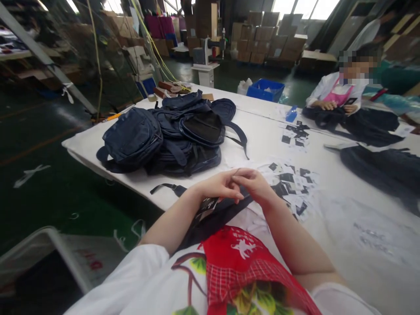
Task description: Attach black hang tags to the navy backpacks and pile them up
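My left hand and my right hand meet above the table's near edge. Their fingers are closed and touch at the tips. Whatever sits between them is too small to make out. Below them, close against my apron, lies a dark navy bag, partly hidden by my hands and forearms. A black tag with white print shows beside my left wrist. A dark strap with a buckle sticks out to the left. Just beyond my right hand, black and white tags are spread on the table.
Several navy backpacks are heaped on the white table. More tags and a small blue holder lie farther back. Across the table a co-worker handles a dark bag. A blue crate stands behind the table.
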Tool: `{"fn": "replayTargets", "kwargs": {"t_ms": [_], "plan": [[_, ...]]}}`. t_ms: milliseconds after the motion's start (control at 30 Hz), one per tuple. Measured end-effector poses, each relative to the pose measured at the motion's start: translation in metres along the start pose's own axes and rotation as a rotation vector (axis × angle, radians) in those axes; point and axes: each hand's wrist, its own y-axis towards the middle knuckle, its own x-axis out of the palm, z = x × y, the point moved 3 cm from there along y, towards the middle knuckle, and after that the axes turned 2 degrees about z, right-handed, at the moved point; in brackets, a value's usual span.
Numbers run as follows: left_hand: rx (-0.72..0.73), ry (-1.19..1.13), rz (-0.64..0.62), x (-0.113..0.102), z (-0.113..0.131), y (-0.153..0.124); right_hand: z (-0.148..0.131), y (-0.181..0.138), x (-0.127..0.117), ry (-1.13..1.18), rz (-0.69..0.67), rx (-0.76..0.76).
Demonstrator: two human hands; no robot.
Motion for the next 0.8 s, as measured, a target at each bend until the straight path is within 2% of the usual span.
{"fn": "replayTargets", "kwargs": {"t_ms": [133, 233, 300, 600, 733, 800], "plan": [[0.024, -0.105, 0.031, -0.014, -0.008, -0.002, 0.01, -0.008, -0.011, 0.231, 0.032, 0.127], [0.024, -0.114, 0.095, -0.024, -0.013, -0.002, 0.014, -0.013, -0.021, 0.406, 0.131, 0.137], [0.033, -0.13, 0.11, -0.027, -0.014, -0.001, 0.017, -0.015, -0.026, 0.439, 0.18, 0.129], [-0.075, -0.063, 0.187, -0.015, -0.009, 0.005, 0.017, -0.013, -0.041, 0.37, 0.315, 0.062], [-0.096, 0.12, 0.158, -0.017, -0.004, 0.001, 0.013, -0.013, -0.043, 0.163, 0.332, 0.04], [-0.068, 0.269, 0.258, -0.026, -0.001, -0.002, 0.011, -0.017, -0.046, 0.004, 0.361, 0.005]]}}
